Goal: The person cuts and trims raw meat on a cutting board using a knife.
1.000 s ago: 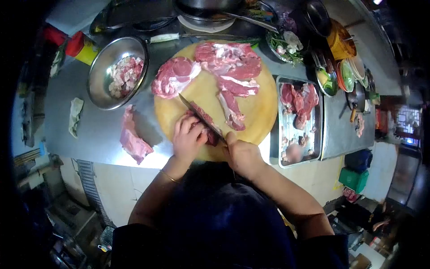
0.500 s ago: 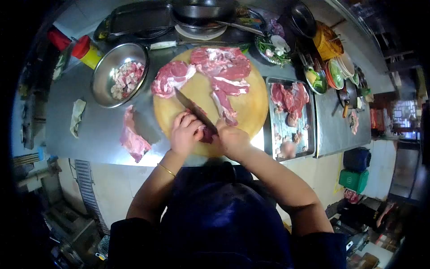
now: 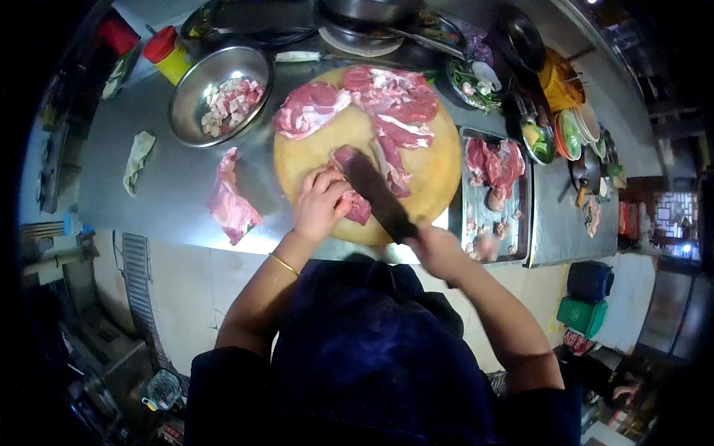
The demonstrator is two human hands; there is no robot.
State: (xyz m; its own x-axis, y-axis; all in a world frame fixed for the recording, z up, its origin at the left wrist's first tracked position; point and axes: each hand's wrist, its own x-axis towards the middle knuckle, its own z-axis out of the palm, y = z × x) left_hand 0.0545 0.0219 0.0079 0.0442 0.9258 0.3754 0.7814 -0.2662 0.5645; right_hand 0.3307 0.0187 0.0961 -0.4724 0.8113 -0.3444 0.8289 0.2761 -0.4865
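My right hand [image 3: 437, 251] is closed on the handle of a dark-bladed cleaver [image 3: 375, 192]. Its blade lies across the round wooden chopping board [image 3: 439, 175], just right of a strip of red meat [image 3: 357, 208]. With fingers curled, my left hand [image 3: 321, 202] presses that strip onto the board near its front edge. Farther back on the board rest a piece of meat with white fat [image 3: 306, 110] and a larger slab of meat [image 3: 394, 97]. A narrow cut of meat [image 3: 393, 167] lies right of the blade.
A steel bowl [image 3: 178, 111] of diced meat stands back left, near a pale piece of meat [image 3: 232, 201] and a crumpled cloth [image 3: 138, 160]. Right of the board is a metal tray [image 3: 526, 223] with meat. Pans, a yellow bucket [image 3: 559, 82] and vegetable bowls line the back.
The cleaver has moved right and its blade now shows flatter beside the meat strip. My right hand has shifted right, away from my left. The whole view has shifted slightly.
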